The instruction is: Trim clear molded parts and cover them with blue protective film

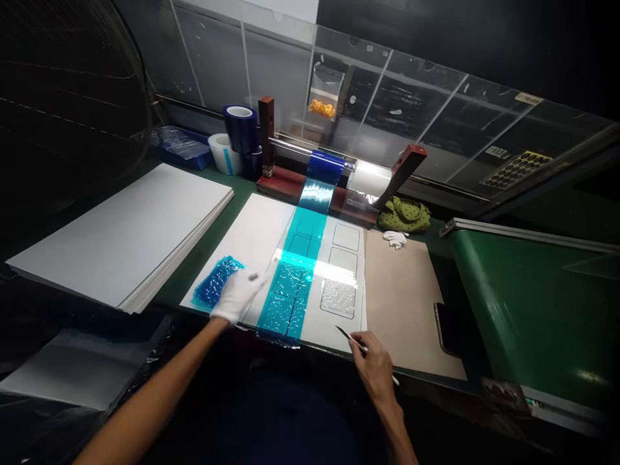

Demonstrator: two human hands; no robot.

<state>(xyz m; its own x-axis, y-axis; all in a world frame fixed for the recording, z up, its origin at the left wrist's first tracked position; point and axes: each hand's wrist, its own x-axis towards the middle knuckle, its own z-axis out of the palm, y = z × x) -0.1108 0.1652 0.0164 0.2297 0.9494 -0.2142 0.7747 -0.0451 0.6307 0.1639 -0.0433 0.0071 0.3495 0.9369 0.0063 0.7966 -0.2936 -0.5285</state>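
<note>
Head camera looks down on a long workbench where a person stands with both hands over a white board (pixel 252 232) marked with rounded rectangular outlines (pixel 345 237). A teal film strip (pixel 290 290) runs down the middle of the board from a blue film roll (pixel 324 166) held between two dark red wooden uprights (pixel 400 174), and wrinkled clear film (pixel 338 297) lies over the lower outlines. The left hand (pixel 237 297), in a white cotton glove, rests open and flat on the lower left of the board, not clenched, just beside a crumpled blue film scrap (pixel 216 281). The right hand (pixel 375 368), bare, is closed on a slim craft knife (pixel 361 347) in a pen-like grip, with the blade pointing left, close above the lower edge of the board. To the right of the board lies a tan card sheet (pixel 411 303), with a black phone (pixel 445 329) at its edge and a pair of white gloves (pixel 394 239) at its top. A green quilted bag (pixel 404 214) sits behind the gloves. On the left is a stack of white boards (pixel 121 239), and beyond it stand blue tape rolls (pixel 241 129) and a white tape roll (pixel 223 155). A green conveyor belt (pixel 527 303) runs along the right.
</note>
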